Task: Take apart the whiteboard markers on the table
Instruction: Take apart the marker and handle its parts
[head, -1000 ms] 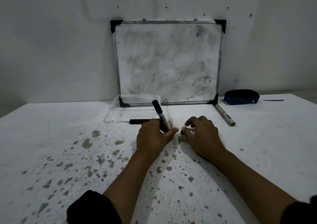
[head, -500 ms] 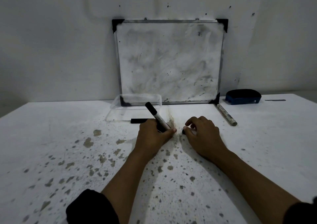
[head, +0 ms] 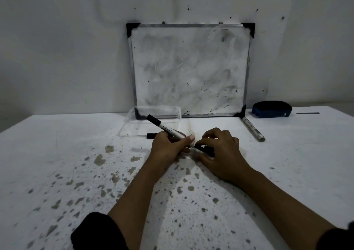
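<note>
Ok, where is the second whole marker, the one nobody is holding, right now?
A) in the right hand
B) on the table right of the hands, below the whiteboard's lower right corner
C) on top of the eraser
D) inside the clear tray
B: the loose marker lies flat on the table, just below the whiteboard corner and left of the blue eraser.

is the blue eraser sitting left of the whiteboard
No, the blue eraser sits on the table to the right of the whiteboard, near its lower right corner.
</note>
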